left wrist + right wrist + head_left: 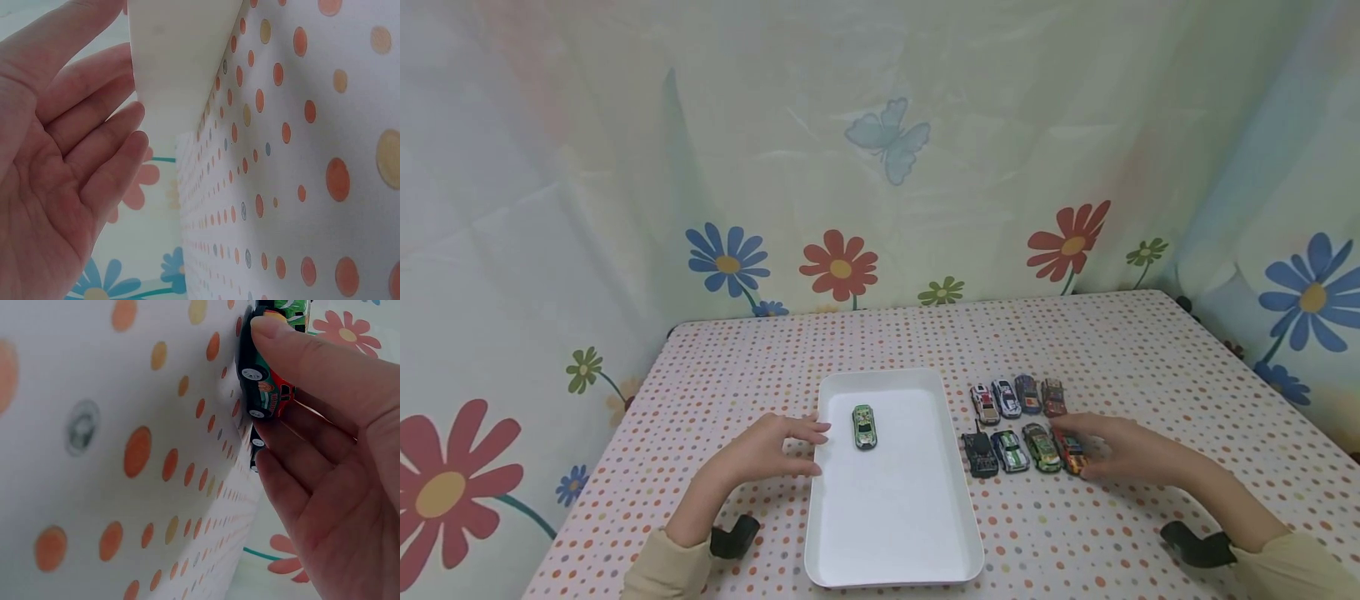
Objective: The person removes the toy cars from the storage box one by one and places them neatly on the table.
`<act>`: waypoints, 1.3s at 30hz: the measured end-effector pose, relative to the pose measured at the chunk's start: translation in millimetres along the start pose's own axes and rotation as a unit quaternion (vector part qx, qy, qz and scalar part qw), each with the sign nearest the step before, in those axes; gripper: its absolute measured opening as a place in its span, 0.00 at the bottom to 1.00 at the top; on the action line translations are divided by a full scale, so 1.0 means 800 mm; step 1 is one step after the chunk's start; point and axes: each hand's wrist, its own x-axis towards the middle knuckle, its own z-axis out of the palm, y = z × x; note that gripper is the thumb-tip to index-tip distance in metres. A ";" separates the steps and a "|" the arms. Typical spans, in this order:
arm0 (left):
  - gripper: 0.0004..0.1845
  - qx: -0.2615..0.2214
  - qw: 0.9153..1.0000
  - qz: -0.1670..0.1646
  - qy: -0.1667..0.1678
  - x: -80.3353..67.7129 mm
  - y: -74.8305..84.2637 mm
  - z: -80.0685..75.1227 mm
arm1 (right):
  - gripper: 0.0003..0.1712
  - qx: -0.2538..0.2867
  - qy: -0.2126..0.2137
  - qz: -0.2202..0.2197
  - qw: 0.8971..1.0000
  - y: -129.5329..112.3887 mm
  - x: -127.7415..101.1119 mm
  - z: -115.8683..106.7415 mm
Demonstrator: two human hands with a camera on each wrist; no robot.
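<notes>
A white tray [887, 533] lies on the dotted table, and a green toy car [865, 426] stands in its far part. My left hand [818, 450] is at the tray's left edge. In the left wrist view its straight fingers [125, 125] touch the tray's outer wall [178, 56]. My right hand [1072, 447] reaches the red toy car [1070, 454] at the right end of the near row. Thumb and fingers [281, 350] pinch that red car [265, 390], whose wheels rest on the cloth.
Right of the tray stand two short rows of toy cars: a back row [1015, 397], and a front row starting with a black car [980, 454]. The polka-dot tablecloth [1150, 358] ends at a flowered curtain [880, 167] behind and at both sides.
</notes>
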 end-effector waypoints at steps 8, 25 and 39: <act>0.23 0.001 1.000 0.004 -0.002 0.001 0.002 -0.001 | 0.44 0.023 -0.012 0.001 1.000 -0.002 -0.002 -0.001; 0.23 -0.002 1.000 -0.007 -0.009 0.000 0.000 0.002 | 0.34 -0.071 0.072 -0.116 0.988 -0.119 0.073 -0.020; 0.23 0.000 1.000 -0.003 -0.007 0.000 0.003 -0.002 | 0.31 -0.060 0.045 -0.149 0.986 -0.221 0.178 0.017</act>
